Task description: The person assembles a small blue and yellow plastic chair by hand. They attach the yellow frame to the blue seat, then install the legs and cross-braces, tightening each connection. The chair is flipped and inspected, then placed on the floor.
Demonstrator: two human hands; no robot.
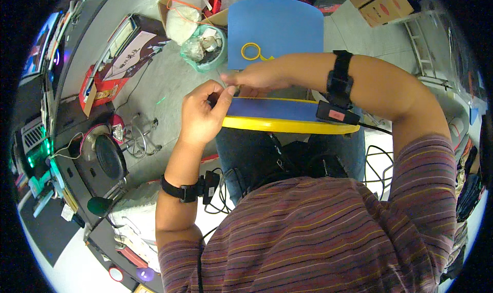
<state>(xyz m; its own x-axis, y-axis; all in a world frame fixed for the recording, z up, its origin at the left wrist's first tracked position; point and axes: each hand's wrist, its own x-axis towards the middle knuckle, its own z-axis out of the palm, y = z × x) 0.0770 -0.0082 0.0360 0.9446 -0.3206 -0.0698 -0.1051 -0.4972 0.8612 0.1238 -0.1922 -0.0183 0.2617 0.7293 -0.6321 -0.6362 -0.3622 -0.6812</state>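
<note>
My left hand (203, 111) is closed at the left end of a blue board with a yellow edge (290, 125), which lies across above my thighs. Its thumb and index finger are pinched around something small and dark that I cannot make out. My right hand (251, 80) reaches across from the right, above the board, with its fingertips close to my left thumb. Those fingers are partly hidden and blurred, so their grip does not show. Beyond the hands, a yellow ring with a short tail (251, 51) rests on a flat blue panel (277, 23).
A green-rimmed bin (218, 62) full of rubbish stands left of the blue panel. Farther left are a red box (100, 93) and a round black stool seat (111, 157). Cardboard boxes (385, 10) are at the far right. Black cables (379, 159) hang beside my thighs.
</note>
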